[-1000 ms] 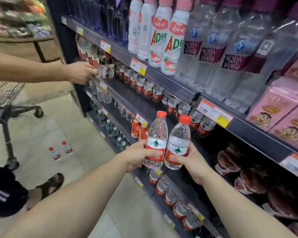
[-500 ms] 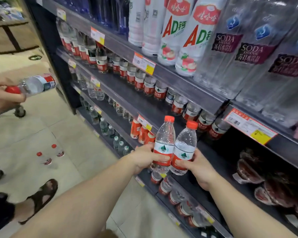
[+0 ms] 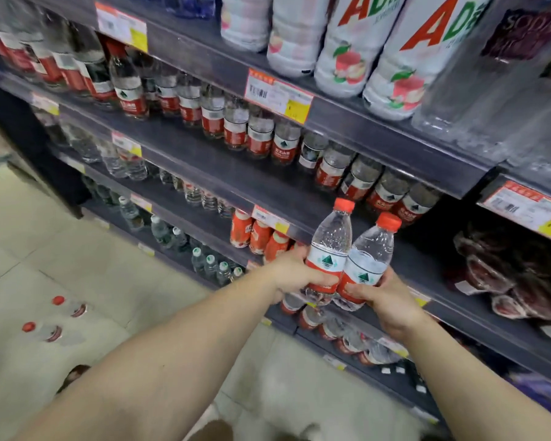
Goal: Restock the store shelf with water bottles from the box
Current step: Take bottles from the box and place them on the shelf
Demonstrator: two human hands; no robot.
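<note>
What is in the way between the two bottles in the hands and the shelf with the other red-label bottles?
Nothing visible. The left hand and right hand hold two water bottles just before the red-label row, with open shelf ahead.

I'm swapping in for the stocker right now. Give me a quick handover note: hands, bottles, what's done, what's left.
Left hand: holds the left bottle upright.
Right hand: holds the right bottle, tilted, touching the first.
Both are in front of the shelf, not yet placed.
Done: a row of matching bottles already stands at the back of that shelf.
Left: set these two down; two floor bottles remain. No box in view.
</note>
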